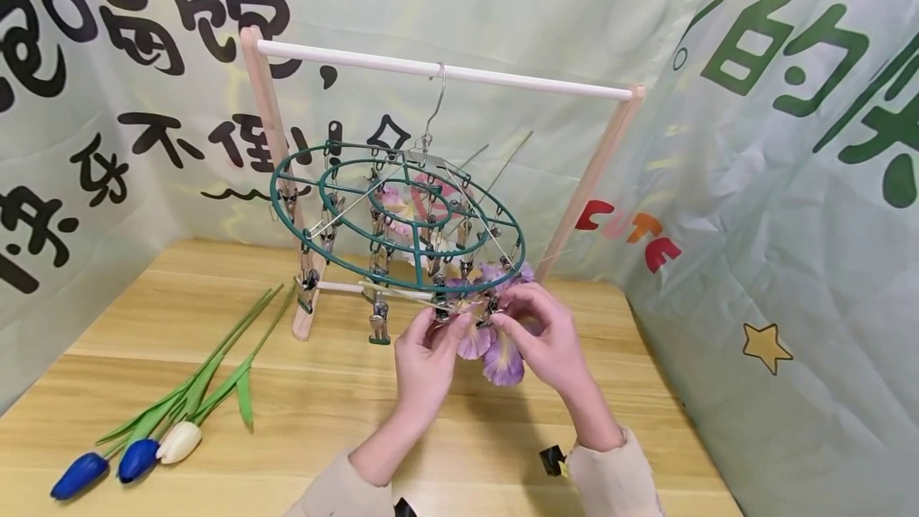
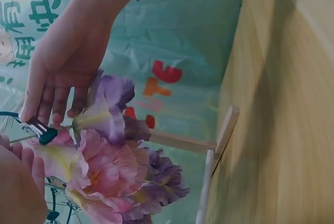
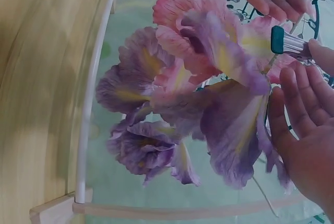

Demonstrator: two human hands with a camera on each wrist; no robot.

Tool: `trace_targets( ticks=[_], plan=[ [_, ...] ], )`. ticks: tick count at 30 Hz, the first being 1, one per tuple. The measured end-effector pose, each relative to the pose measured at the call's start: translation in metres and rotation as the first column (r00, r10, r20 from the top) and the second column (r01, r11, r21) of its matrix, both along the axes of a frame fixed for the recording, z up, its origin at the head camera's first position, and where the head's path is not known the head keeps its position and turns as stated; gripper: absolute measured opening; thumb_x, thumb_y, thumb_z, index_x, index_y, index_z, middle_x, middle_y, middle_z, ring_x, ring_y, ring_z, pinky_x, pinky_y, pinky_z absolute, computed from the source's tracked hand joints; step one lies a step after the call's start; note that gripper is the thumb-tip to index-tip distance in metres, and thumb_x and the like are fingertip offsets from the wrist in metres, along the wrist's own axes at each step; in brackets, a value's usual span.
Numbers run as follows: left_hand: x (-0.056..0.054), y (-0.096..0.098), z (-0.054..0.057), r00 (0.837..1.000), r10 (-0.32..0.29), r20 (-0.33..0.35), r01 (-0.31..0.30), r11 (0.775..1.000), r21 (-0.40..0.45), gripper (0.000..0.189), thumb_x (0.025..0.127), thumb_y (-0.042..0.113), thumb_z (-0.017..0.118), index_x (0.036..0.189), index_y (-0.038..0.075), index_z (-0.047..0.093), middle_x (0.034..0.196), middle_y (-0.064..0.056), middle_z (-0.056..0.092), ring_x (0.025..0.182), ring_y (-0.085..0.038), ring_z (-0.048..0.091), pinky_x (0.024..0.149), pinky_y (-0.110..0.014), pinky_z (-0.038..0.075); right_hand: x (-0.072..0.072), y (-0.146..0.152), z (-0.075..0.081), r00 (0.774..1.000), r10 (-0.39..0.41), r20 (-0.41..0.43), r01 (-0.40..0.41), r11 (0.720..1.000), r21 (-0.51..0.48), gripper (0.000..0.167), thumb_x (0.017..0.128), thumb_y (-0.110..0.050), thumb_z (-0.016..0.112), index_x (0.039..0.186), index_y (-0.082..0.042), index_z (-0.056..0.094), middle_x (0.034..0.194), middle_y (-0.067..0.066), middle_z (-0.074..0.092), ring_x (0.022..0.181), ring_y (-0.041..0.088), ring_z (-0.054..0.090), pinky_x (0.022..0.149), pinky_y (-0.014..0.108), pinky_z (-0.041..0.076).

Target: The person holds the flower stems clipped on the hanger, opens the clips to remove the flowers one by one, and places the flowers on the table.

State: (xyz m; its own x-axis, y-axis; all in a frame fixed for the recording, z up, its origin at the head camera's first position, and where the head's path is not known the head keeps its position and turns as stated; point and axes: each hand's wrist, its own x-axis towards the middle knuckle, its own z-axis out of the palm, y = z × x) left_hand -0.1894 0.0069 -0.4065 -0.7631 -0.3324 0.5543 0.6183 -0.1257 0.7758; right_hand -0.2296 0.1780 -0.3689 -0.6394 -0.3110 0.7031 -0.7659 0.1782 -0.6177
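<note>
A round green clip hanger (image 1: 420,250) hangs by its metal hook, with metal clips dangling from its rings. My right hand (image 1: 546,337) pinches one green-tipped metal clip (image 3: 289,45) between thumb and fingers, at the hanger's near right side. Beside it, my left hand (image 1: 427,357) has its fingertips at a thin flower stem and seems to pinch it; the contact is partly hidden. Purple artificial flowers (image 3: 229,135) hang below the clip and next to my right fingers. A pink artificial flower (image 2: 112,172) is close by, among the clips.
A wooden stand with a white rod (image 1: 502,82) carries the hanger. Blue tulips (image 1: 138,459) and a white tulip (image 1: 179,443) lie on the wooden table (image 1: 287,437) at left. Printed cloth (image 1: 775,262) encloses the back and sides.
</note>
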Motion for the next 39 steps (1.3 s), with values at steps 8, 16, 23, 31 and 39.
trace_targets(
  ticks=[8, 16, 23, 31, 39],
  plan=[
    [-0.001, 0.001, -0.001, 0.997, -0.008, -0.074, 0.004, 0.999, -0.048, 0.014, 0.092, -0.006, 0.073, 0.104, -0.012, 0.069, 0.096, -0.024, 0.075, 0.084, -0.023, 0.074, 0.077, -0.028, 0.063, -0.016, 0.000, 0.027, 0.923, -0.116, 0.367, 0.165, 0.981, -0.106, 0.030, 0.109, -0.014, 0.055, 0.110, 0.014, 0.067, 0.085, 0.013, 0.071, 0.073, 0.013, 0.067, 0.069, 0.024, 0.060],
    [0.000, 0.001, -0.006, 0.998, -0.028, -0.060, 0.024, 0.997, -0.074, 0.011, 0.092, -0.005, 0.073, 0.101, -0.010, 0.069, 0.090, -0.020, 0.075, 0.076, -0.026, 0.072, 0.070, -0.028, 0.063, -0.038, 0.002, 0.057, 0.737, -0.171, 0.653, 0.249, 0.968, -0.027, 0.048, 0.107, -0.034, 0.059, 0.124, 0.011, 0.066, 0.104, 0.007, 0.071, 0.076, 0.010, 0.066, 0.070, 0.022, 0.058],
    [0.000, -0.002, -0.007, 0.997, -0.050, -0.053, 0.046, 0.996, -0.071, 0.010, 0.093, -0.005, 0.072, 0.101, -0.010, 0.069, 0.095, -0.022, 0.074, 0.084, -0.031, 0.074, 0.081, -0.029, 0.062, -0.038, 0.003, 0.057, 0.705, -0.095, 0.703, 0.250, 0.961, -0.121, 0.032, 0.105, -0.023, 0.063, 0.113, 0.008, 0.064, 0.089, 0.002, 0.068, 0.075, 0.011, 0.065, 0.067, 0.022, 0.057],
    [-0.003, -0.007, -0.007, 0.998, -0.040, 0.056, 0.042, 0.999, -0.034, 0.011, 0.094, -0.004, 0.071, 0.102, -0.011, 0.067, 0.096, -0.025, 0.073, 0.086, -0.012, 0.071, 0.078, -0.024, 0.061, -0.020, 0.007, 0.060, 0.755, -0.035, 0.654, 0.250, 0.938, -0.239, 0.020, 0.104, -0.023, 0.066, 0.089, -0.009, 0.063, 0.076, 0.000, 0.061, 0.072, 0.013, 0.061, 0.065, 0.021, 0.054],
    [-0.006, -0.022, -0.002, 0.982, -0.061, 0.178, 0.070, 0.997, -0.044, 0.014, 0.094, -0.003, 0.071, 0.102, -0.013, 0.066, 0.095, -0.026, 0.073, 0.081, -0.007, 0.068, 0.074, -0.021, 0.060, 0.005, -0.007, 0.048, 0.822, -0.046, 0.568, 0.241, 0.931, -0.273, 0.010, 0.103, -0.015, 0.066, 0.097, -0.007, 0.065, 0.084, 0.002, 0.070, 0.072, 0.014, 0.064, 0.067, 0.024, 0.056]
  ],
)
